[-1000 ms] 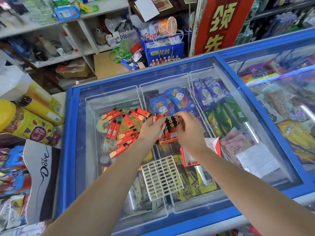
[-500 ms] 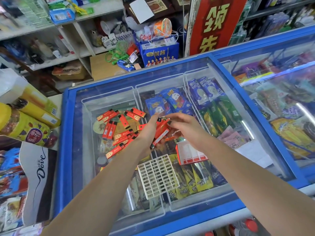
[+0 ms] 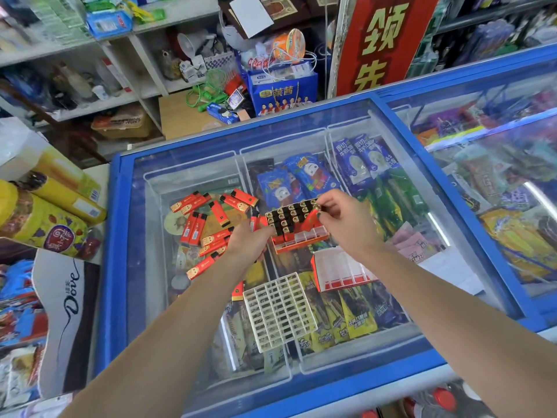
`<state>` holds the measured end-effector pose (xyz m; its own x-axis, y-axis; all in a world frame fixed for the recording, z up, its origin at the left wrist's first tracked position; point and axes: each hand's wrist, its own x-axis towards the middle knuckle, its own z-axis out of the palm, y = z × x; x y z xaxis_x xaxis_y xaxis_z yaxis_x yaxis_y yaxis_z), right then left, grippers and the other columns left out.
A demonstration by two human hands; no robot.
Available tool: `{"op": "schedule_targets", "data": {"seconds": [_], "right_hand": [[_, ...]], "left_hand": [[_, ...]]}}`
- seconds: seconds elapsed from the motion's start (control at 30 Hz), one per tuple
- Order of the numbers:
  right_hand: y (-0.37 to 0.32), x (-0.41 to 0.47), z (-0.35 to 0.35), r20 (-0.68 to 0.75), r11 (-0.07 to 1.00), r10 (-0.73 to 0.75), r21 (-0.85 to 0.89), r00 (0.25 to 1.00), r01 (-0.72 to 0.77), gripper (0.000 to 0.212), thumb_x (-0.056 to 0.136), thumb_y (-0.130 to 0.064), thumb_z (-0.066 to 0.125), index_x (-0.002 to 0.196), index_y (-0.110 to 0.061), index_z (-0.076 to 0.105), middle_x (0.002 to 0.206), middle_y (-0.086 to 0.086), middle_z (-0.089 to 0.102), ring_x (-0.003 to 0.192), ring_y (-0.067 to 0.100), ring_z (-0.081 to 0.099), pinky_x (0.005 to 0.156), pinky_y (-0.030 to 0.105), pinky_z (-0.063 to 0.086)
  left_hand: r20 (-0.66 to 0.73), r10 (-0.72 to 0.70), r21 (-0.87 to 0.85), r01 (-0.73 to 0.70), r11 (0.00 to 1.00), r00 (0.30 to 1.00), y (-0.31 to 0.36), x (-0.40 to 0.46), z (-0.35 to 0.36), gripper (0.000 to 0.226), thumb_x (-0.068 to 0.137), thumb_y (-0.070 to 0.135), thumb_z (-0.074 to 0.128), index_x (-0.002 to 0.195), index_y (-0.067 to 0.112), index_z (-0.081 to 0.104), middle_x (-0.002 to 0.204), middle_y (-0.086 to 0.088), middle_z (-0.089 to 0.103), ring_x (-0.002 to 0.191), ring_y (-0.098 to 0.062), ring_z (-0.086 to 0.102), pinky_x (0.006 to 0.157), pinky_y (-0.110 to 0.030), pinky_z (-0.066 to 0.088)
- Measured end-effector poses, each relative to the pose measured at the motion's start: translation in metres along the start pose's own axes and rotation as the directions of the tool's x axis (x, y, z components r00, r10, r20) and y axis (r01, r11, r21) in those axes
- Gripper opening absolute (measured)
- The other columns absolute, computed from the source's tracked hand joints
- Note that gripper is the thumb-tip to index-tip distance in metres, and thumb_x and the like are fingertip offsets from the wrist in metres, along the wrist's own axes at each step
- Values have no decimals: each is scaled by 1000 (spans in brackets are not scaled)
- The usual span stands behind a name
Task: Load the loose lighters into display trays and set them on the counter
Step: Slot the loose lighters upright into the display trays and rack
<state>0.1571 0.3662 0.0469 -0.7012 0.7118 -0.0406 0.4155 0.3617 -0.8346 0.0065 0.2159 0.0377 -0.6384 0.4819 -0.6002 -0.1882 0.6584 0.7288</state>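
Left hand point(image 3: 251, 239) grips the left end of an orange display tray point(image 3: 301, 241), fingers curled round its edge, holding it over the freezer's glass lid point(image 3: 391, 140). The tray is partly filled: black-capped lighters point(image 3: 289, 217) stand in rows at its far side, clear slots along the near edge bare. Right hand point(image 3: 343, 218) pinches one lighter point(image 3: 316, 208) between thumb and fingertips at the tray's far right corner (whether it is seated in a slot, cannot tell). Loose red lighters point(image 3: 211, 224) are scattered on the glass just left of the tray, some touching each other. A white grid insert point(image 3: 278, 310) lies flat near the front edge, between the forearms. A second tray point(image 3: 340, 271), red-sided, sits tilted just right of the grid, under the right wrist. Bare glass lies along the far edge and far left side, inside the blue frame point(image 3: 111, 236).
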Motion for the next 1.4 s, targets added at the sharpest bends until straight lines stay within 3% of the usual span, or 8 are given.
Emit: {"op": "schedule_targets", "data": {"seconds": [0.13,0.27,0.5,0.67,0.83,1.0,1.2,1.4], "right_hand": [[3,0,11,116,946,-207,-231,972,229,16,92,0,62,105,-9,64,95,0,69,81,18,65,76,38,56],[5,1,22,246,856,-277,-377,929,355,14,93,0,57,104,-7,60,104,6,64,82,29,63,68,47,53],[8,4,33,245,809,-288,-455,926,372,8,95,-3,54,100,-8,57,100,4,60,73,30,62,56,39,48],[10,2,32,324,728,-316,-520,892,447,22,97,-12,53,118,-14,59,108,2,58,72,24,61,54,39,51],[12,8,29,321,746,-298,-509,899,429,15,100,-11,51,112,-10,60,109,4,55,70,26,60,57,39,51],[14,5,32,296,769,-254,-516,921,378,8,101,-9,52,104,-6,58,112,6,50,61,27,56,54,41,51],[17,6,36,339,713,-206,-590,918,378,13,102,-7,49,113,-9,54,117,4,48,64,26,58,59,42,53],[18,0,38,323,690,-229,-612,918,387,19,95,-2,58,110,-11,51,108,5,49,53,22,48,49,44,52]], "left_hand": [[-22,44,23,-44,999,999,-1,2,4,13,91,22,65,98,20,54,76,-4,57,60,-17,54,56,-31,48],[-33,75,50,-74,996,997,0,3,6,16,92,24,65,104,18,56,83,-3,59,66,-16,57,60,-32,48],[-56,107,154,-97,983,993,1,6,8,40,89,33,71,113,27,40,103,7,58,88,-20,65,77,-41,59],[-73,123,206,-105,973,990,-1,15,11,51,86,38,76,124,17,49,102,-4,63,77,-20,60,59,-31,45],[-102,153,264,-122,957,983,-2,19,13,72,88,35,76,145,12,39,104,10,46,79,-12,59,59,-29,48],[-112,149,283,-112,953,982,-3,20,14,68,87,35,76,141,11,42,87,15,44,75,-18,63,53,-28,45],[-106,137,282,-102,954,985,-3,19,14,86,87,38,76,156,15,29,137,-9,55,107,-33,66,71,-35,53],[-111,117,287,-81,955,987,-2,20,12,90,85,43,78,157,15,30,141,-10,56,112,-36,65,84,-45,59]]}}
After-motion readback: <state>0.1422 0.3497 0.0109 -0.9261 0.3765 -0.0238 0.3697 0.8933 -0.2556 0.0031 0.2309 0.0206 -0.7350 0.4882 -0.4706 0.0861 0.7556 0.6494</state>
